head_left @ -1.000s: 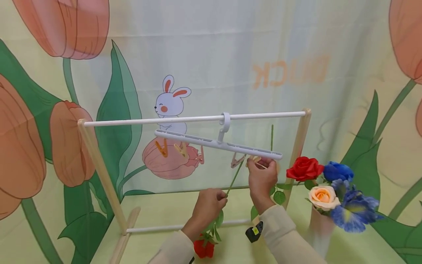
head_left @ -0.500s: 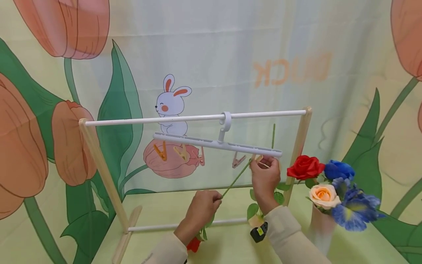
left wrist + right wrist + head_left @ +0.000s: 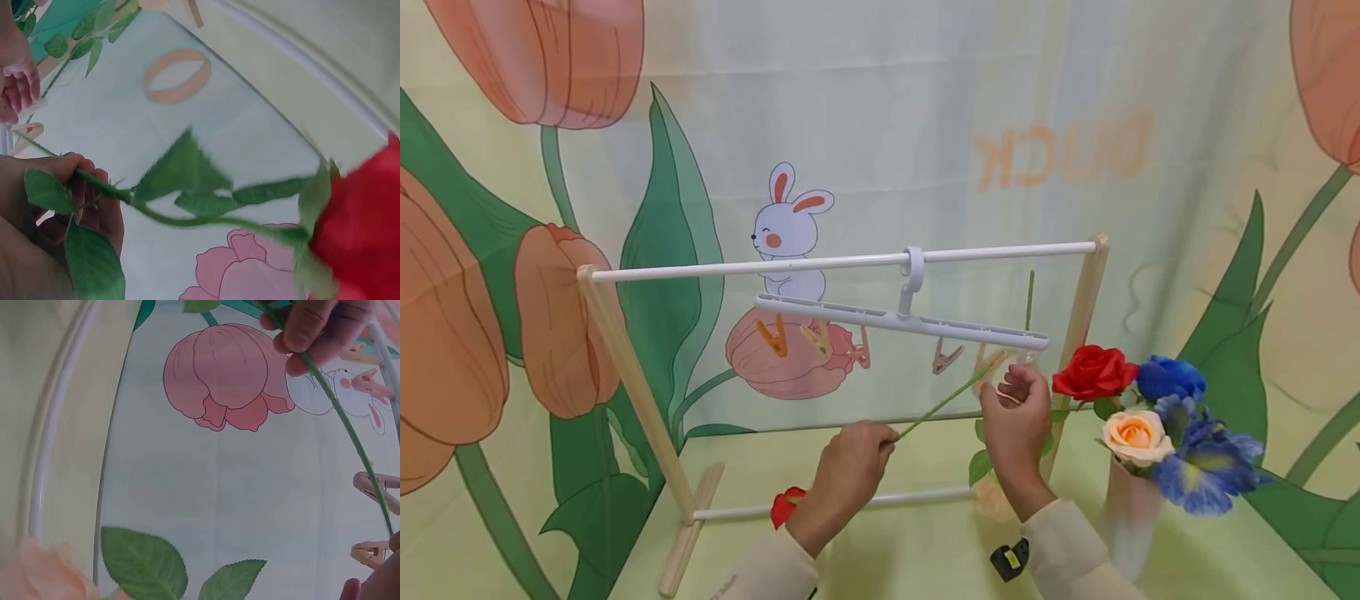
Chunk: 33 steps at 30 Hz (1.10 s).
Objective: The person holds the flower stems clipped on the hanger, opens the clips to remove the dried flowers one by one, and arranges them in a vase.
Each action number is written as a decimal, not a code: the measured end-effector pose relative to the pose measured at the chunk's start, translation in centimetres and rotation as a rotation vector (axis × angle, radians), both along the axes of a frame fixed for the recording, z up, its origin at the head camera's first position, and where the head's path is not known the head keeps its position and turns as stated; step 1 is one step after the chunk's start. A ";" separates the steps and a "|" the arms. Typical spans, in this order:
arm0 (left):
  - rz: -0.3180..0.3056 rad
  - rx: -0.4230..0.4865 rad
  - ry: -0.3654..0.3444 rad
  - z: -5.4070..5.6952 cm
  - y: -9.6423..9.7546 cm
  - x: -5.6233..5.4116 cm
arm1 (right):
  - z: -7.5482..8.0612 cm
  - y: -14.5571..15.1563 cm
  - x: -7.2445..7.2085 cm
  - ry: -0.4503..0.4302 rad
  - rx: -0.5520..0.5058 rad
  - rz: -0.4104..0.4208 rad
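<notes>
My left hand (image 3: 853, 471) grips the green stem of a red rose (image 3: 369, 219). The stem slants up right, its bare tip close to a pale orange clothespin (image 3: 990, 360) under the white hanger (image 3: 902, 323); whether the pin bites the stem I cannot tell. My right hand (image 3: 1018, 425) is just below the hanger's right end, fingers loosely bent, apart from that pin in the left wrist view. Behind it a peach rose (image 3: 992, 498) hangs head down, its stem rising past the hanger's end. A mauve clothespin (image 3: 946, 357) hangs further left.
The hanger tilts down rightward from a white rail (image 3: 775, 265) on wooden posts (image 3: 638, 400). An orange clothespin (image 3: 772, 337) and others hang on its left half. At right stands a vase (image 3: 1131, 517) with red, blue and peach flowers. A lower white bar (image 3: 917, 498) crosses behind my hands.
My right hand has come off the pale orange clothespin and shifted right and down. My left hand has moved slightly left, with the rose's stem tipping flatter and its bloom swinging left and up.
</notes>
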<state>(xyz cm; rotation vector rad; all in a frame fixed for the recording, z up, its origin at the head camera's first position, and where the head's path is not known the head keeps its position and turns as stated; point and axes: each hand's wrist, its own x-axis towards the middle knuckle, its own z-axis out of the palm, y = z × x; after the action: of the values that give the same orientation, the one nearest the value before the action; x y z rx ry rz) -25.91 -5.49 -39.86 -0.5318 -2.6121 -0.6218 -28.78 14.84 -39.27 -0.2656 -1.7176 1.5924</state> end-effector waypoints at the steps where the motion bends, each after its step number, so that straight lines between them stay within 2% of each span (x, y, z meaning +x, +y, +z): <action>1: 0.006 -0.012 0.010 0.1 0.0 0.1 | -0.1 0.1 0.3 0.024 0.035 -0.007; 4: 0.018 -0.063 0.060 0.2 0.0 0.3 | -0.7 0.3 1.0 0.102 0.226 -0.018; 11: 0.041 -0.206 0.210 0.7 0.8 0.3 | -2.0 0.3 2.1 0.355 0.908 0.001; 13: 0.046 -0.237 0.232 0.9 1.1 0.3 | -2.1 0.2 2.1 0.381 1.059 -0.009; 16: 0.047 -0.271 0.241 1.1 1.6 0.3 | -2.2 0.0 2.0 0.397 1.217 -0.016; 18: 0.048 -0.290 0.242 1.1 1.9 0.3 | -2.3 -0.1 1.9 0.404 1.286 -0.015; 22: 0.060 -0.333 0.281 1.2 2.4 0.3 | -2.6 -0.5 1.8 0.440 1.339 0.005; 28: 0.070 -0.358 0.332 0.9 2.9 0.5 | -2.9 -0.8 1.9 0.479 1.337 0.032; 33: 0.067 -0.354 0.325 0.9 3.0 0.5 | -2.9 -0.8 2.0 0.459 1.334 0.054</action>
<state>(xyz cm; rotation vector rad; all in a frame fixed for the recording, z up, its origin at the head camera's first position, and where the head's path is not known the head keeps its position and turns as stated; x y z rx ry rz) -25.43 -2.48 -38.99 -0.5908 -2.4198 -0.0395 -26.81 14.06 -42.16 0.7399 -1.9923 0.2283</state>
